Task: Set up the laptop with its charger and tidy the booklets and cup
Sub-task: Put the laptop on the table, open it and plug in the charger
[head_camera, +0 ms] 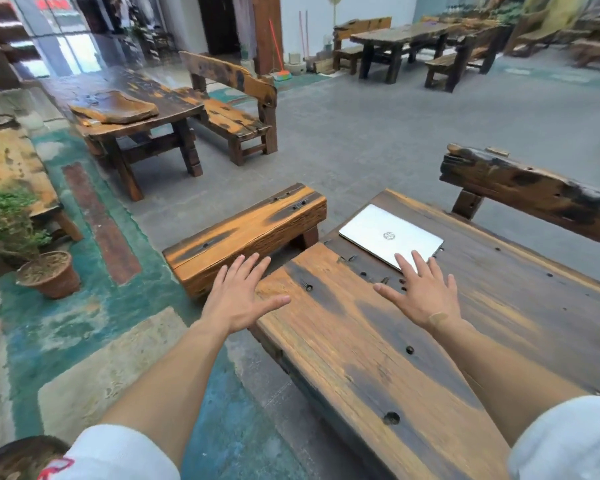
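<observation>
I judge the task barely begun: the laptop [390, 235] lies lid-down at the far end of the table [378, 358], and I see no charger, booklets or cup. My left hand [241, 294] hovers empty, fingers spread; my right hand [421, 289], fingers straight, reaches the laptop's near edge. Everything remains to do.

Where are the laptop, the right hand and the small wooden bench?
laptop [388, 233]: head view, middle of closed silver lid.
right hand [425, 292]: head view, back of hand.
small wooden bench [246, 233]: head view, top surface.
</observation>
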